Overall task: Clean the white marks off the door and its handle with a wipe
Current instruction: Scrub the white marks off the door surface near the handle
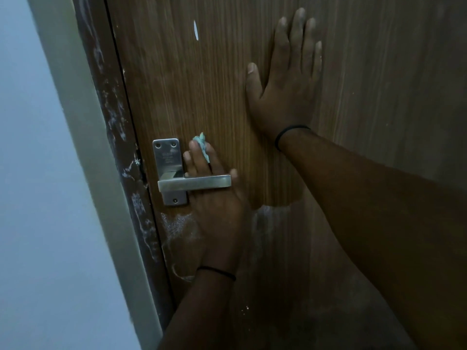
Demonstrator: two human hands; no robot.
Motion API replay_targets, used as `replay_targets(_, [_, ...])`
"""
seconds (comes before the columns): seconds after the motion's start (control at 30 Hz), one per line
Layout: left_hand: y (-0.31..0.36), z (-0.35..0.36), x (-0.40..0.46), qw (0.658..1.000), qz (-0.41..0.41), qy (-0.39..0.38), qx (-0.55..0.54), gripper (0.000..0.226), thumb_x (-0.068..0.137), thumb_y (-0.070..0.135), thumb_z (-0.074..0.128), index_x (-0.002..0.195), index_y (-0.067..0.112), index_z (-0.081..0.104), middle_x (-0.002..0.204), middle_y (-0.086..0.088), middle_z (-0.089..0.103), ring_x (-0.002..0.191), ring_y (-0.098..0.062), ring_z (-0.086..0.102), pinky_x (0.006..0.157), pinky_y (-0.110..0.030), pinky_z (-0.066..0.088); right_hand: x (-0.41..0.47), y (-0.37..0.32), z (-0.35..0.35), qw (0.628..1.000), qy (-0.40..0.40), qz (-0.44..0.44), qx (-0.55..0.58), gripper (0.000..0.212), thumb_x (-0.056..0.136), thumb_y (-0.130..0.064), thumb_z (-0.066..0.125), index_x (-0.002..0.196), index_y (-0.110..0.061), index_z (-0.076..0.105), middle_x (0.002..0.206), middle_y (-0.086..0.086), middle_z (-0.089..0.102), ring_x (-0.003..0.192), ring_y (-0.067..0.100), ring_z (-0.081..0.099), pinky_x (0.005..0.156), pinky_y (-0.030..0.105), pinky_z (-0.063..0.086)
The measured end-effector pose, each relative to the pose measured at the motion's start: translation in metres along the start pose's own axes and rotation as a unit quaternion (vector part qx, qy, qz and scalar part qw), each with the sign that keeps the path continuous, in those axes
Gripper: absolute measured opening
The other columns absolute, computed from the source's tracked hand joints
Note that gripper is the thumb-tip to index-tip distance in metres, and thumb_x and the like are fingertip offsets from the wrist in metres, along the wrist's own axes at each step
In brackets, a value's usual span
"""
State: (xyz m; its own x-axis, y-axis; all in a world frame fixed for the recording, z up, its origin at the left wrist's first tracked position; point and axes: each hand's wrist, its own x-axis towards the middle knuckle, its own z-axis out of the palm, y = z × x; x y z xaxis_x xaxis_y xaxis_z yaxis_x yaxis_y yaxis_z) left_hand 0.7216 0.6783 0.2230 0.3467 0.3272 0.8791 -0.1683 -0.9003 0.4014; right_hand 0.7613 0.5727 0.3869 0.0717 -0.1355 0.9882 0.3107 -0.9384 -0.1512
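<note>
The brown wood-grain door [192, 92] fills most of the view. Its metal lever handle [194, 182] sticks out to the right from a steel backplate [167, 157]. My left hand [216, 213] reaches up behind the lever, and its fingers pin a crumpled pale blue wipe [202, 145] to the door just right of the backplate. My right hand [285, 84] lies flat and open on the door, higher up and to the right. White smears [178, 228] cover the door below the handle. A short white streak [195, 30] sits near the top.
The dark door frame [113, 117] on the left carries many white scuffs down its length. A pale wall [38, 198] runs beside it. A hazy whitish patch [271, 218] shows on the door between my two forearms.
</note>
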Motion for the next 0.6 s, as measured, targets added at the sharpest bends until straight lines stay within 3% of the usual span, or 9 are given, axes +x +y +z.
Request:
replay_targets(0.07, [0.005,0.0,-0.001,1.0,-0.005,-0.01,0.008,0.067,0.102,0.041,0.033,0.156,0.01,0.008,0.164,-0.01,-0.005,0.152,-0.025,-0.006,0.123,-0.045,0.008,0.001,-0.001,0.001,1.0,-0.004,-0.003,-0.006,0.071,0.097,-0.05,0.031,0.153,-0.007,0.025,0.162,0.017,0.019,0.151,0.033,0.013,0.123,0.047,0.009])
replay_targets(0.23, [0.015,0.008,-0.045,0.989,0.112,-0.1,0.007,0.063,0.102,0.045,0.026,0.156,0.016,0.013,0.165,-0.002,-0.003,0.152,-0.019,-0.006,0.118,-0.045,0.011,0.001,0.001,-0.003,1.0,-0.018,-0.001,-0.009,0.071,0.097,-0.05,0.031,0.154,-0.008,0.024,0.163,0.017,0.016,0.152,0.033,0.011,0.123,0.047,0.008])
replay_targets(0.37, [0.008,0.008,-0.038,0.991,0.105,-0.079,0.015,0.06,0.102,0.04,0.029,0.156,0.016,0.018,0.165,-0.001,0.001,0.152,-0.018,-0.002,0.12,-0.042,0.009,0.001,0.0,-0.001,1.0,-0.019,0.001,-0.01,0.071,0.097,-0.051,0.029,0.153,-0.008,0.026,0.162,0.017,0.017,0.152,0.033,0.012,0.123,0.047,0.008])
replay_targets(0.6, [-0.025,0.011,-0.108,0.976,0.136,-0.168,0.015,0.06,0.101,0.042,0.03,0.154,0.014,0.023,0.164,-0.006,0.007,0.152,-0.021,0.004,0.121,-0.045,0.014,0.0,0.0,-0.002,1.0,-0.019,0.008,-0.015,0.071,0.097,-0.051,0.027,0.154,-0.008,0.026,0.162,0.014,0.019,0.152,0.031,0.013,0.123,0.045,0.006])
